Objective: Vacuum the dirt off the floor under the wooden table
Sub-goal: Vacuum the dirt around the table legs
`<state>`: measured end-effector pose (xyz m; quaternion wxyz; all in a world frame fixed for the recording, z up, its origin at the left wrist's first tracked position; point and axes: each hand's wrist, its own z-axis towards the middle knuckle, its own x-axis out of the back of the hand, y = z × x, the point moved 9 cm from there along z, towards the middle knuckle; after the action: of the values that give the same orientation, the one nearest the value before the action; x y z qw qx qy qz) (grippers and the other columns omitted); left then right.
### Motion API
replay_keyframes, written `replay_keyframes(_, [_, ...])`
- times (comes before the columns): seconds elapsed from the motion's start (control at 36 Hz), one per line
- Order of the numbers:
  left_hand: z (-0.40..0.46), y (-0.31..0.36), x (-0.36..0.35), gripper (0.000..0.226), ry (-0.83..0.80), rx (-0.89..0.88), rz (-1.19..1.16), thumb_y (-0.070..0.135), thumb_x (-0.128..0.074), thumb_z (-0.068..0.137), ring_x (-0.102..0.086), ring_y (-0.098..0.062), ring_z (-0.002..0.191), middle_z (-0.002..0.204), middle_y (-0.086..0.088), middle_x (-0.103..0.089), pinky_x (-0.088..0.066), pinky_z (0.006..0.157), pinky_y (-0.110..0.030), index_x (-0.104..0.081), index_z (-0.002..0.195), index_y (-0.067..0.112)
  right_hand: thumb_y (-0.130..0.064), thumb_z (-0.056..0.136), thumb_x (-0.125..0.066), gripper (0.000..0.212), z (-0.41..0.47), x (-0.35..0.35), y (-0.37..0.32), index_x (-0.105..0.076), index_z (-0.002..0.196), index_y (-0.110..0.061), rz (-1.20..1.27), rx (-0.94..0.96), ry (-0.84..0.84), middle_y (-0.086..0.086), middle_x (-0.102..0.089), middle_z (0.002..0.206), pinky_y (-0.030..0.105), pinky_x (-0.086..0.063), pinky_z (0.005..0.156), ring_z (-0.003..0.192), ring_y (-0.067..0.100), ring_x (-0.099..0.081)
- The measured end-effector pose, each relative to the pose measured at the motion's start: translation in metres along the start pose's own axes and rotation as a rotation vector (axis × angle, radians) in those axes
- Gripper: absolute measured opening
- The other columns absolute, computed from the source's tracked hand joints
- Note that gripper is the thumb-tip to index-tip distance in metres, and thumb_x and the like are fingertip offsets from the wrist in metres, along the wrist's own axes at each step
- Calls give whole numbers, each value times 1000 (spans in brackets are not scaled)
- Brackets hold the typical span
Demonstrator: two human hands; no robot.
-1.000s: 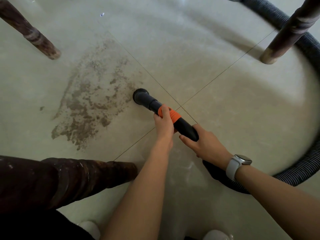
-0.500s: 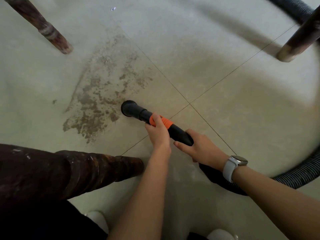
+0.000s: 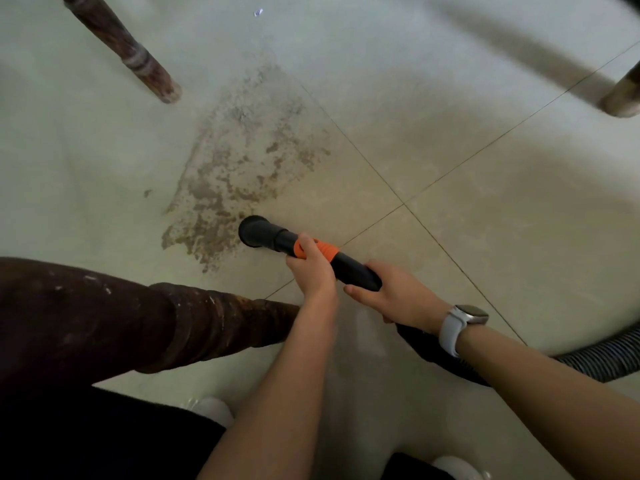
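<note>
The vacuum nozzle (image 3: pixel 258 231), a black rigid tube with an orange collar (image 3: pixel 320 250), lies low over the floor (image 3: pixel 485 209) with its round mouth at the near edge of the dirt patch (image 3: pixel 235 174). The left hand (image 3: pixel 311 268) has its grip wrapped round the tube at the collar; the right hand (image 3: pixel 398 294) has its grip curled round the rear of the tube, where it meets the ribbed hose (image 3: pixel 602 358).

The tube looks stiff and light and the plastic fairly smooth, so the collar is probably the surest place to hold and steer. The hose looks flexible and likely drags behind. The dirt appears loose, fine and thin.

The wooden table's legs stand round the patch: the near leg (image 3: pixel 173 323) at left, the far leg (image 3: pixel 138 60) beyond it, and another leg (image 3: pixel 623 95) at right. No container is in view.
</note>
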<state>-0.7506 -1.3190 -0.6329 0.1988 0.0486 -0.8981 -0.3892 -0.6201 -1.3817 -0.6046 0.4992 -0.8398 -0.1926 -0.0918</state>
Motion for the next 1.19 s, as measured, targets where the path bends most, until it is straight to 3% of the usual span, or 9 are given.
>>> replay_keyframes(0.08, [-1,1,2,54,1,4,-1,49,-43,95,-57,-34,109,121,-12,-56,-48,95,-50,-40,133,9,-41,91,-58,23,1,-1,-1,-52,98,-19,-5,12,-2,-3,-56,69,30,-51,53,53,15,-58])
replay_keyframes(0.17, [-1,2,3,53,-9,11,-8,48,-42,96,-56,-33,109,121,-12,-55,-48,96,-50,-40,132,10,-41,91,-58,26,2,-3,-1,-52,101,-18,-60,9,-2,-5,-54,73,36,-53,65,63,13,-55])
replay_keyframes(0.28, [-1,-1,6,53,-27,25,-9,48,-41,97,-54,-29,106,117,-8,-53,-48,96,-49,-38,134,11,-38,90,-60,27,-2,-8,-1,-49,104,-18,-77,-6,-64,-3,-58,80,35,-52,68,65,15,-59])
replay_keyframes(0.42, [-3,-3,10,55,-53,29,-45,45,-40,98,-50,-31,117,129,-10,-48,-49,95,-47,-33,141,12,-45,88,-61,30,-18,-8,17,-52,101,-19,-176,-51,-115,-1,-64,83,30,-49,70,75,17,-63])
replay_keyframes(0.61, [0,8,14,55,-21,36,-67,45,-38,99,-50,-30,116,129,-10,-50,-44,101,-49,-34,141,12,-48,90,-55,25,-12,-7,7,-46,95,-26,-286,-9,17,-7,-54,75,23,-38,56,67,13,-54])
replay_keyframes(0.72, [10,20,18,51,24,32,-54,46,-37,98,-52,-27,103,123,-10,-54,-46,99,-48,-40,135,11,-48,91,-54,26,-4,-9,-4,-42,95,-25,-341,2,45,-3,-54,81,23,-34,54,72,17,-52])
replay_keyframes(0.92, [14,33,23,57,92,-13,2,40,-34,101,-49,-34,119,137,-15,-45,-42,95,-40,-23,145,5,-48,91,-53,28,4,-12,-14,-41,97,-23,-387,-3,83,-4,-53,82,27,-34,55,71,17,-50])
replay_keyframes(1.06, [11,35,19,57,94,-16,11,40,-32,101,-48,-34,120,139,-16,-44,-40,94,-39,-22,145,5,-49,91,-53,29,3,-10,-12,-43,97,-22,-371,-23,85,-2,-54,82,29,-36,59,72,17,-52])
replay_keyframes(1.19, [7,39,10,54,81,-45,9,38,-32,102,-49,-33,118,136,-16,-45,-37,84,-33,-23,144,6,-49,92,-52,27,1,-5,-12,-40,95,-24,-352,-33,104,-4,-52,79,18,-30,49,68,16,-50])
